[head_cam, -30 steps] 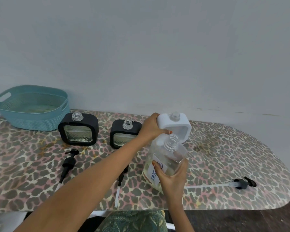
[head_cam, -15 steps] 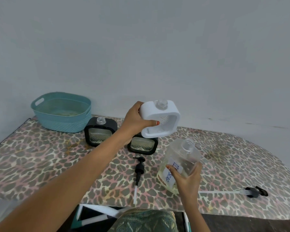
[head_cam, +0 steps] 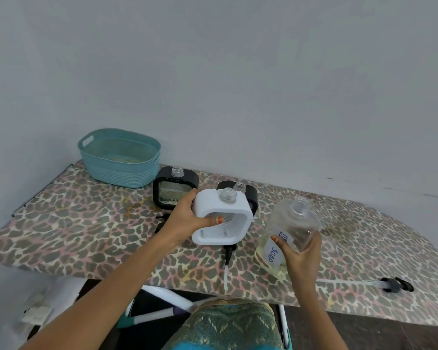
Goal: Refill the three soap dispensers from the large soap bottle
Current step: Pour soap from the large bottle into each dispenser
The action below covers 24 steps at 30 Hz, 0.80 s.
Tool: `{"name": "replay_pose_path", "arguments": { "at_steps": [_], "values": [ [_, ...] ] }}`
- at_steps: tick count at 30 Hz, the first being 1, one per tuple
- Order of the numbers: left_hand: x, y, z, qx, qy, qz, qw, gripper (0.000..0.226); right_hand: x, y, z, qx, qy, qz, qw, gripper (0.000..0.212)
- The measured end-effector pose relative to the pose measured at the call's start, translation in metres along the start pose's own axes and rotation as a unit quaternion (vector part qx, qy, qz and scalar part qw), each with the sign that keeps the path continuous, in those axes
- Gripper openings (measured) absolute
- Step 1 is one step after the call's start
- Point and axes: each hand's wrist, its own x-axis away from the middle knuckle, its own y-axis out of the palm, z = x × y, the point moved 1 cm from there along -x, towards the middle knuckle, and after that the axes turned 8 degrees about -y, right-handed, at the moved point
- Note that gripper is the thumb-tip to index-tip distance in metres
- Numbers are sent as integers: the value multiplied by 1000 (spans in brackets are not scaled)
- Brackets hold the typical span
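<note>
**Left hand** (head_cam: 185, 219): gripping the white soap dispenser (head_cam: 240, 210) by its left side, with the thumb lying across the front opening and the fingers wrapping round behind. The dispenser is hanging in the air just right of this hand, off the leopard-print board (head_cam: 74, 223). Its uncapped neck is pointing up and tipping slightly toward the person, so its long axis is running near upright.

**Right hand** (head_cam: 302, 253): curling round the lower body of the large soap bottle (head_cam: 295, 223), with the thumb pressing on the white label reading "SOAP". The bottle is rising above and to the left of this hand. It is leaning, with the open neck pointing up and to the right, away from the white dispenser, and the base sitting low at the left. A little yellowish liquid is pooling at the base.

**Beyond the left hand**: two black dispensers are standing upright and uncapped, one (head_cam: 173, 190) just behind the knuckles and one (head_cam: 250, 197) partly hidden behind the white dispenser. A teal basket (head_cam: 119, 157) is sitting farther left.

**Pumps**: one (head_cam: 228, 253) is lying between the two hands and one (head_cam: 396, 285) well right of the right hand.
</note>
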Motion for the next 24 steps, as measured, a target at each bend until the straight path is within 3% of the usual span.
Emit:
{"name": "replay_pose_path", "arguments": {
  "at_steps": [9,14,17,24],
  "values": [
    [15,-17,-17,-56,3,-29,998,62,-20,-14,-45,103,-146,-78,981,73],
    [20,-20,-19,-84,18,-79,993,55,-35,-24,-54,233,-254,-133,929,76],
    [22,-19,-21,-101,16,-107,989,70,-41,-26,-60,284,-330,-136,890,74],
    [22,-12,-24,-124,11,-135,983,74,-47,-26,-69,339,-459,-154,806,59]
  ]
}}
